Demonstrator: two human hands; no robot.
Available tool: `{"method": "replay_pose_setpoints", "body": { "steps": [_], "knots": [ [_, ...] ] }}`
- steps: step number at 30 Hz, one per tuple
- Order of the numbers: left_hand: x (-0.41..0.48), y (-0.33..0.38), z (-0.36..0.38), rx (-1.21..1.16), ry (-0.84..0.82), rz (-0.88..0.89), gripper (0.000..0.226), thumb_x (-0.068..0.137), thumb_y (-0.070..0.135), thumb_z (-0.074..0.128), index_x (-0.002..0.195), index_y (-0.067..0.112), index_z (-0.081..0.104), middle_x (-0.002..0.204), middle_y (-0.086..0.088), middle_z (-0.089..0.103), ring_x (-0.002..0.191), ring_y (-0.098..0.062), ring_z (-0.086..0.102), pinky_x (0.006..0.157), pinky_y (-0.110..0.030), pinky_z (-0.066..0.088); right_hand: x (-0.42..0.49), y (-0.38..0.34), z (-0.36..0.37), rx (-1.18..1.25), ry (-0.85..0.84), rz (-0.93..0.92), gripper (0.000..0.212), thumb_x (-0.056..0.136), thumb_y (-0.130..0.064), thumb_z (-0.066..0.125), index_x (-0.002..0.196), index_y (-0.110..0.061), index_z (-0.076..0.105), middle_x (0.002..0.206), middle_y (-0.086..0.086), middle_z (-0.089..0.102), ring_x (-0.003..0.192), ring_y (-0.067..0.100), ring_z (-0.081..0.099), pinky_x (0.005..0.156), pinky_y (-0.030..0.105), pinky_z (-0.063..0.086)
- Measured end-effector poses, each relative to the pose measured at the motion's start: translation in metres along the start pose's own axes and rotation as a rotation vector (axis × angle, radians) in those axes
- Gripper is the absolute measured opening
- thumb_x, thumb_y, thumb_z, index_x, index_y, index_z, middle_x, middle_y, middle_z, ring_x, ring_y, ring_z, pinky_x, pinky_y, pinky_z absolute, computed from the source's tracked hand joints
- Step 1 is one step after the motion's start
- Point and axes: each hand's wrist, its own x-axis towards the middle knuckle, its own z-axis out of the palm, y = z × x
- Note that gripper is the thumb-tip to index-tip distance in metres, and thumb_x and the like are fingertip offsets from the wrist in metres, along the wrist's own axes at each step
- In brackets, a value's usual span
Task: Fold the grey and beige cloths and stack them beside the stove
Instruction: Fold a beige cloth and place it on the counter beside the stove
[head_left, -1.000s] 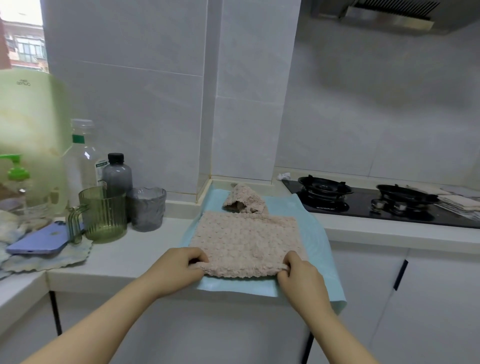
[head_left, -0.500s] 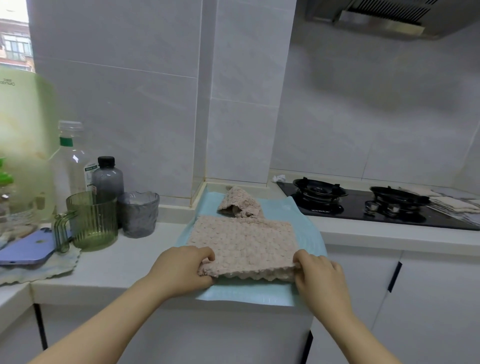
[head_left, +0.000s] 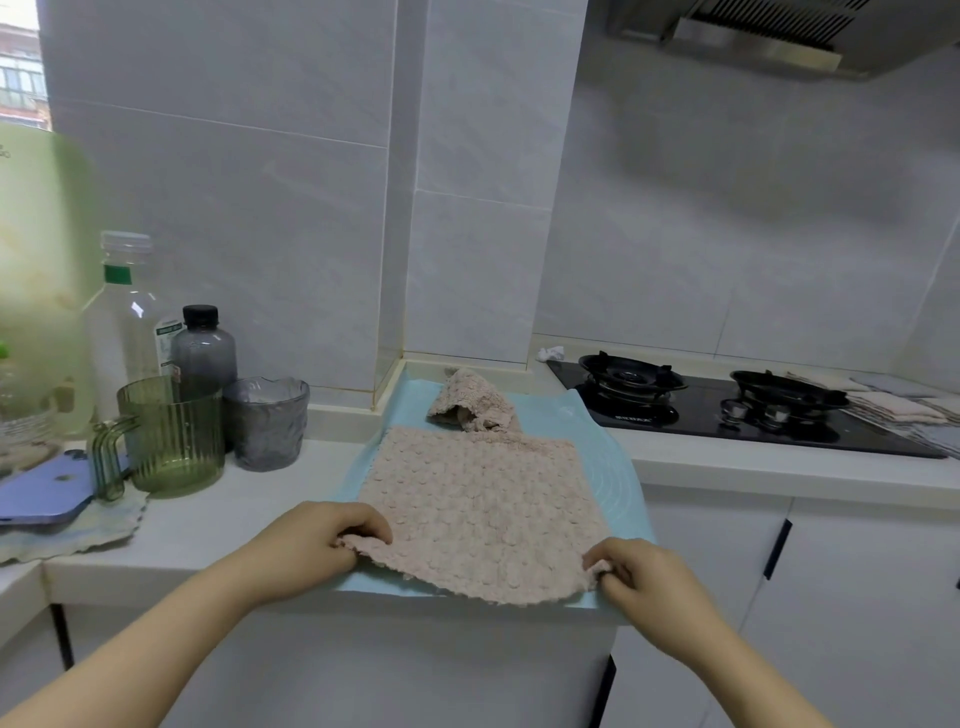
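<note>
Left hand and right hand pinch beige cloth, hiding corners.

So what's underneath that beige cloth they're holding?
A light blue mat, spread on the white counter, shows around the edges of the beige cloth. Whether anything else lies beneath the cloth's middle cannot be seen, because the cloth covers it.

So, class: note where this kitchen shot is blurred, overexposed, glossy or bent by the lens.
Head view: the pale green object at the left edge is blurred; the window above it is partly washed out; the glossy black stove mirrors its burners; tile lines lean with wide-angle distortion; the beige cloth, pinched by the left hand and right hand, is sharp.
</note>
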Motion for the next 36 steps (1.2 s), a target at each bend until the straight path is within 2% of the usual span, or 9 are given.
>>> {"method": "replay_pose_setpoints", "body": {
  "steps": [2,6,9,11,14,19,24,32,36],
  "knots": [
    [-0.005,-0.005,0.002,-0.080,0.022,-0.008,0.055,0.077,-0.006,0.047,0.081,0.048,0.059,0.091,0.035,0.062,0.093,0.022,0.051,0.078,-0.001,0.037,-0.001,0.002,-0.001,0.058,-0.014,0.019,0.027,0.087,-0.012,0.049,0.096,-0.029,0.067,0.057,-0.018,0.055,0.060,-0.001,0.050,0.051,0.014,0.037],
    [-0.011,-0.011,0.005,-0.146,0.073,-0.012,0.060,0.080,0.001,0.057,0.069,0.060,0.063,0.085,0.028,0.067,0.082,0.002,0.061,0.074,-0.009,0.042,-0.006,0.003,-0.008,0.165,-0.062,0.040,0.025,0.091,-0.012,0.049,0.089,-0.029,0.066,0.056,-0.039,0.053,0.062,-0.014,0.053,0.050,0.009,0.040],
    [-0.013,-0.010,0.004,-0.155,0.089,-0.030,0.063,0.079,0.004,0.063,0.062,0.065,0.061,0.090,0.030,0.066,0.088,0.004,0.063,0.079,-0.007,0.045,-0.006,0.003,-0.012,0.306,-0.045,0.090,0.021,0.093,-0.017,0.051,0.080,-0.027,0.065,0.075,-0.016,0.066,0.077,0.001,0.059,0.061,0.012,0.039],
    [-0.014,-0.002,-0.004,-0.137,0.077,-0.032,0.052,0.080,0.008,0.066,0.063,0.057,0.065,0.087,0.027,0.068,0.085,0.003,0.063,0.075,-0.008,0.046,-0.005,0.003,-0.018,0.368,-0.025,0.121,0.018,0.093,-0.017,0.051,0.081,-0.022,0.064,0.081,-0.004,0.066,0.084,0.015,0.058,0.069,0.022,0.039],
    [-0.015,0.009,-0.021,-0.155,0.080,-0.037,0.033,0.083,0.008,0.064,0.076,0.040,0.068,0.075,0.025,0.069,0.077,0.007,0.062,0.069,-0.006,0.044,-0.004,-0.002,-0.030,0.436,-0.023,0.112,0.016,0.093,-0.016,0.052,0.084,-0.013,0.065,0.081,0.006,0.064,0.078,0.016,0.054,0.067,0.024,0.037],
    [-0.019,0.012,-0.040,-0.182,0.062,-0.060,0.009,0.081,0.014,0.070,0.075,0.021,0.071,0.061,0.010,0.065,0.058,0.001,0.054,0.059,-0.011,0.041,-0.011,-0.002,-0.042,0.508,-0.138,0.099,0.021,0.089,-0.014,0.061,0.068,-0.014,0.060,0.060,-0.006,0.050,0.057,0.006,0.043,0.054,0.015,0.032],
    [-0.018,0.015,-0.047,-0.335,0.025,-0.125,0.014,0.080,0.021,0.072,0.082,0.007,0.070,0.064,-0.004,0.060,0.057,-0.009,0.052,0.055,-0.017,0.044,-0.014,-0.001,-0.046,0.599,-0.259,0.141,0.015,0.087,-0.014,0.064,0.073,-0.009,0.065,0.068,0.002,0.060,0.061,0.009,0.054,0.057,0.015,0.043],
    [0.032,0.017,-0.041,-0.449,0.182,-0.211,0.016,0.088,0.024,0.061,0.091,0.009,0.066,0.086,-0.009,0.070,0.083,-0.025,0.067,0.072,-0.042,0.056,0.031,-0.001,-0.033,0.727,0.069,0.303,0.011,0.088,-0.011,0.062,0.083,-0.002,0.065,0.071,0.008,0.061,0.064,0.018,0.056,0.056,0.026,0.047],
    [0.074,0.006,-0.029,-0.289,0.303,-0.269,0.017,0.089,0.031,0.060,0.100,0.019,0.060,0.090,0.004,0.062,0.082,-0.013,0.058,0.064,-0.027,0.045,0.065,0.004,-0.017,0.679,0.159,0.341,0.018,0.087,-0.013,0.062,0.070,-0.011,0.061,0.059,0.002,0.055,0.055,0.016,0.047,0.053,0.026,0.035]
  ]
}}
